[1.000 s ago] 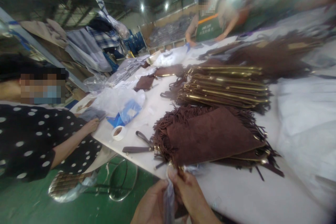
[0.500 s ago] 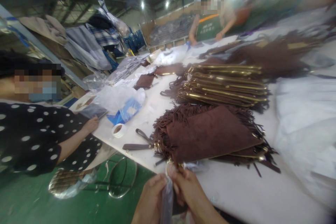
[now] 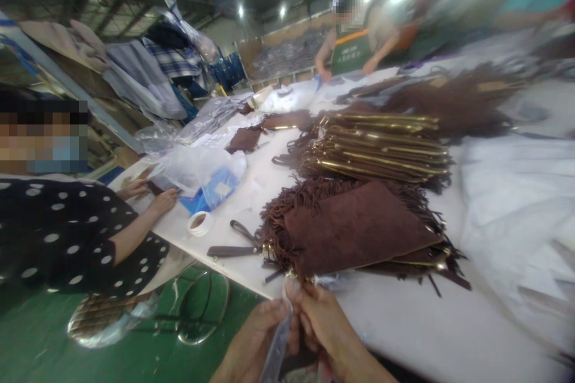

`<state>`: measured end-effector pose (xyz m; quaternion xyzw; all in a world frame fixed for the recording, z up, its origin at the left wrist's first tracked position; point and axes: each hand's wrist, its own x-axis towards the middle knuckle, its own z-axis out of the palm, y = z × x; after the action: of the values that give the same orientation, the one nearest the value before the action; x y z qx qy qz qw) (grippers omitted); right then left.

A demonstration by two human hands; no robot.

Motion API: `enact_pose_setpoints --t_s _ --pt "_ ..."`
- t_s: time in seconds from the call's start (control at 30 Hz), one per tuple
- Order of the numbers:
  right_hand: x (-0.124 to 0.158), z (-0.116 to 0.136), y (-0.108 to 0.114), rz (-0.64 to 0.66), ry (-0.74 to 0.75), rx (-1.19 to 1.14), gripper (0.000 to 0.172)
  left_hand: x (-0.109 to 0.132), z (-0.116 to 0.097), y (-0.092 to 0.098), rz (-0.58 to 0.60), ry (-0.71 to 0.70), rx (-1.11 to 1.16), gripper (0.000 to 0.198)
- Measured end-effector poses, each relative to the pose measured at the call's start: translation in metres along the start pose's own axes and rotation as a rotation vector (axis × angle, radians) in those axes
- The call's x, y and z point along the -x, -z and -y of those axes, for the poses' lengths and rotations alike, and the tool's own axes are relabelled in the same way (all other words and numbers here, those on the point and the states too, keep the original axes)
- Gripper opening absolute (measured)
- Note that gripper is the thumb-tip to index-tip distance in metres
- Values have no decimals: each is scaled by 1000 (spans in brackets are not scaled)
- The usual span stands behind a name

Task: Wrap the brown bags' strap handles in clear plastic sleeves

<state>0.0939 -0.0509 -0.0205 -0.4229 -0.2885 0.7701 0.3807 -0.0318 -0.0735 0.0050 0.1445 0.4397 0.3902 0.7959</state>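
Note:
At the table's near edge, my left hand (image 3: 258, 335) is closed on a strip of clear plastic (image 3: 276, 347) that hangs down between my hands. My right hand (image 3: 326, 317) is closed at the strip's upper end, beside the gold-coloured hardware of a bag; its fingertips partly hide what they pinch. Just beyond lies a pile of brown suede fringed bags (image 3: 354, 227), the top one flat with its fringe to the left and back. A dark wrist strap (image 3: 231, 250) sticks out leftward from that pile over the table.
Behind is a stack of brown bags with gold zips (image 3: 377, 149). A roll of white tape (image 3: 200, 223) and blue plastic packaging (image 3: 215, 188) lie left. A co-worker in polka dots (image 3: 67, 239) works at left, another person (image 3: 354, 48) across the table. White sheeting (image 3: 507, 191) lies right.
The plastic strip's lower end has swung left, and my left hand has shifted slightly with it. The left co-worker's hands have moved, with a second one now showing. The view has turned slightly.

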Motion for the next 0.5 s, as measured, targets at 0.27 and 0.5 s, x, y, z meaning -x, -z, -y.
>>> enact_pose_setpoints --t_s 0.27,0.5 --pt "22 -12 12 -102 188 174 48 -1 -1 -5 63 26 115 21" --pt "32 -5 17 -164 365 474 32 -3 0 -2 38 100 256 15"
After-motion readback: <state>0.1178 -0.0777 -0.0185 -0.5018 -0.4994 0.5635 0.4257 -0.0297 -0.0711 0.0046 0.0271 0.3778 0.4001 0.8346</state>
